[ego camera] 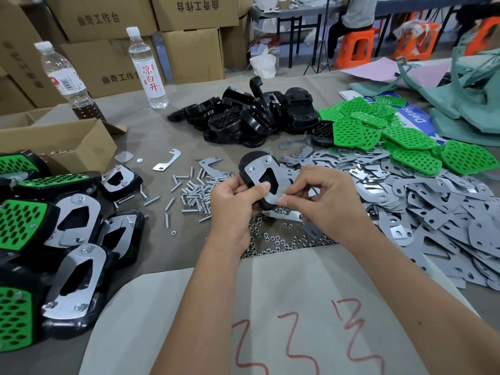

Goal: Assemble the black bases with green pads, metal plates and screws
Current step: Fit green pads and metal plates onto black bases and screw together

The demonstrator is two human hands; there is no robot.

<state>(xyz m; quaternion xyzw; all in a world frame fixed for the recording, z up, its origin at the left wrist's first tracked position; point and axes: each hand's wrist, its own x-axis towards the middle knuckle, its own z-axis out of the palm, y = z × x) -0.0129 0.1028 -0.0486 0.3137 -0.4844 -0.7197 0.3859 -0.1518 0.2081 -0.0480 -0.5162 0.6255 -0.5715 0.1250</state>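
My left hand [234, 201] grips a black base [250, 163] with a metal plate [266, 169] lying on its upturned underside; two screw ends stick up at the plate's far end. My right hand [322, 197] pinches something small, a nut by its look, at the plate's near corner. Loose screws [193, 190] lie left of my hands and small nuts [273, 239] beneath them. A pile of black bases [251, 117] sits behind, green pads [384, 131] at the back right, and grey metal plates [422, 201] spread to the right.
Finished assemblies [62, 239] are stacked at the left. An open cardboard box [62, 142] and two bottles [147, 69] stand at the back left, with cartons behind them. White paper with red marks [284, 320] lies under my forearms. A person sits on an orange stool [354, 47] far back.
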